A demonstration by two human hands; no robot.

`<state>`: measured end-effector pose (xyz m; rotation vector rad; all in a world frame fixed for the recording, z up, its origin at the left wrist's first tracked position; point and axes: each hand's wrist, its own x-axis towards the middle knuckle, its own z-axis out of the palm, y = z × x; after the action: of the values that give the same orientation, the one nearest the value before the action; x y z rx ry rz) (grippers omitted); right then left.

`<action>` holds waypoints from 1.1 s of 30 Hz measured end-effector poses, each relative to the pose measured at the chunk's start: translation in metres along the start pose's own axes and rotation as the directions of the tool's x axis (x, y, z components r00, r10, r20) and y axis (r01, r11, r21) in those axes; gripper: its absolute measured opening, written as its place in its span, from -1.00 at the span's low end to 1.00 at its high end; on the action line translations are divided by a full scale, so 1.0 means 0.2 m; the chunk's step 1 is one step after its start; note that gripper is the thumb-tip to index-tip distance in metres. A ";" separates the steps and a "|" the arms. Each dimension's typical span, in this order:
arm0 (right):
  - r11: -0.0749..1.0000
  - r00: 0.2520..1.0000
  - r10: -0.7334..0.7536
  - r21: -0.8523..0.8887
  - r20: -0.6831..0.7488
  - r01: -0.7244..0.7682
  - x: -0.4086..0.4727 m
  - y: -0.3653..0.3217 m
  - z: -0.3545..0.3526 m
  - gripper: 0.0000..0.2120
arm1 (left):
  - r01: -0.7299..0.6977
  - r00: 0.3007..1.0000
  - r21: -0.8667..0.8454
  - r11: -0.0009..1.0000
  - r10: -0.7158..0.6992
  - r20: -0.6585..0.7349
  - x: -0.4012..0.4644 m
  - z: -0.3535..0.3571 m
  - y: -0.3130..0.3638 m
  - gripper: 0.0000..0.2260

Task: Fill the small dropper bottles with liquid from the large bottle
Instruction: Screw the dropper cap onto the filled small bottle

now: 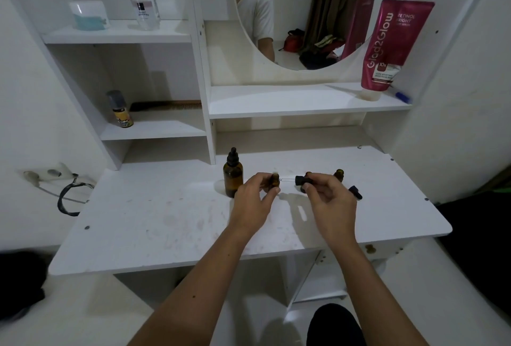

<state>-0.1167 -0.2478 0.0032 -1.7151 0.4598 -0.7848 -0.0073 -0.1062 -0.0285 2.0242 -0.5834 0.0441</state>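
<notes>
On the white table [166, 221] stands the large amber bottle [233, 177] with its black dropper cap on. Just right of it, my left hand [255, 202] grips a small amber bottle [274, 180] with an uncovered neck. My right hand [329, 202] holds a black dropper cap [302, 180] sideways, its glass pipette [287, 180] pointing left with the tip at the small bottle's mouth. A second small bottle [307, 175] sits mostly hidden behind that cap. A third small bottle [339, 174] stands uncapped farther right, and a loose black dropper cap [355, 192] lies beside it.
A shelf unit and a round mirror [290, 28] rise behind the table. A pink tube [390, 47] leans on the right shelf. A small spray can [121, 110] and a comb [166, 105] sit on the left shelf, a perfume bottle [143, 3] higher up. Cables hang at the left wall.
</notes>
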 end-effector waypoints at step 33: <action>0.920 0.935 -0.237 -0.248 0.265 0.304 0.18 -0.04 0.20 -0.76 | -0.033 0.999 -0.002 0.999 0.033 0.004 0.00 -0.01 0.01 -0.79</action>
<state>-0.0641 -0.2421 0.0146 -2.1456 0.1792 -0.7279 -0.0086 -0.1052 -0.0261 2.0138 -0.6188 0.0592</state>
